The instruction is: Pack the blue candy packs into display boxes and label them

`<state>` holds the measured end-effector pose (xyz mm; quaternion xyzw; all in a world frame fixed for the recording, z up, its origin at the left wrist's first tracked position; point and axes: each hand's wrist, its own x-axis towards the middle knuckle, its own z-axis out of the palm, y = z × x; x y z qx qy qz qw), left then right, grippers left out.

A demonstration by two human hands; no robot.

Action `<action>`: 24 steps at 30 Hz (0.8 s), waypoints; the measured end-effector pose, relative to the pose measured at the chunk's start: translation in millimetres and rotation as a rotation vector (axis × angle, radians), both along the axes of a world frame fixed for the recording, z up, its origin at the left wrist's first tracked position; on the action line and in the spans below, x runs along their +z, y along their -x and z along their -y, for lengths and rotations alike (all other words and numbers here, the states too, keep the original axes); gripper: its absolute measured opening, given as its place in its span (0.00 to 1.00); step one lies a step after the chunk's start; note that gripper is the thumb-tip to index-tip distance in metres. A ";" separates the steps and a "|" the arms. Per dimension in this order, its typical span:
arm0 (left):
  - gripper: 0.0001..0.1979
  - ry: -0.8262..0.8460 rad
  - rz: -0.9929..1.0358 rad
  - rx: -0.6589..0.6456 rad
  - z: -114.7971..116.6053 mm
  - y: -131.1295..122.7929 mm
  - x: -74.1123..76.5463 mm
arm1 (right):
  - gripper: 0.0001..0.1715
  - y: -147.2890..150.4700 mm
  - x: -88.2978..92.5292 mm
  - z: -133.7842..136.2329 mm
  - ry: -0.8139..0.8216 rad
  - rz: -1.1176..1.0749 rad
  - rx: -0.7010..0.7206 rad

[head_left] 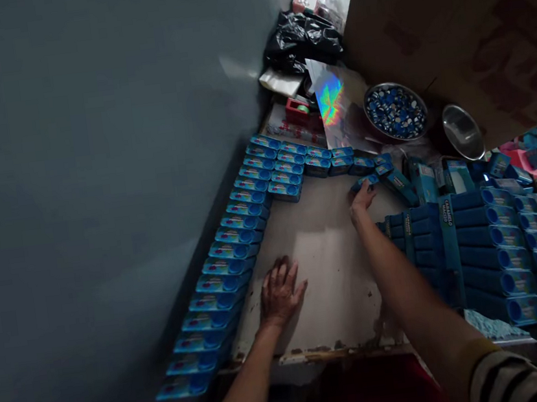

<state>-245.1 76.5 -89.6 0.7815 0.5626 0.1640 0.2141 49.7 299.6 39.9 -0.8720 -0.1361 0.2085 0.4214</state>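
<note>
My left hand (281, 291) lies flat on the worn white tabletop (326, 272), fingers spread, with nothing in it. Farther forward, my right hand (362, 199) has its fingers closed round a small blue box (365, 182) at the far right of the bare surface. Beside that box, a few more blue boxes (384, 166) stand close together. Along the wall runs a long row of upright blue boxes (227, 266), with a shorter row (285, 188) next to its far end. My right fingertips are partly hidden.
Stacked blue boxes (508, 237) fill the table's right side. At the back are a metal bowl of blue and silver pieces (395, 112), another metal bowl (463, 131), a shiny sheet (334, 101), a red tape dispenser (297, 111) and a black plastic bag (302, 39). A large cardboard box (462, 27) rises behind.
</note>
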 end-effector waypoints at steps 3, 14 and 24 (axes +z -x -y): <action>0.28 0.022 0.009 0.013 1.8 0.0 1.9 | 0.33 11.1 -9.8 -22.1 0.052 -0.048 -0.093; 0.28 0.025 0.075 0.050 3.8 -2.0 0.1 | 0.23 16.9 33.4 -28.3 0.094 0.143 0.085; 0.27 0.048 0.173 0.127 0.8 -5.4 10.3 | 0.29 -123.1 209.0 -115.2 0.415 0.477 0.846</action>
